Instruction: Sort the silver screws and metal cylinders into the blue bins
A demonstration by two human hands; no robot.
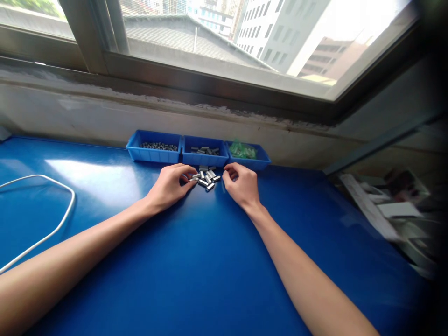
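Note:
A small heap of shiny rectangular metal pieces (207, 178) lies on the blue table, just in front of the bins. At the heap's left edge is my left hand (172, 183), with thumb and fingers closed around one small metal piece (193, 178). My right hand (242, 185) rests at the heap's right side, its fingers curled and the thumb slightly apart from them. No piece shows between those fingertips. Behind the heap, the middle blue bin (205, 159) contains more metal pieces of a similar look.
The left blue bin (154, 154) holds many small dark metal parts; the right one (257, 164) holds a green plastic bag (242, 150). A white cable (72, 200) curves over the blue table (196, 270) at left. A window ledge borders the back; blurred items stand at right.

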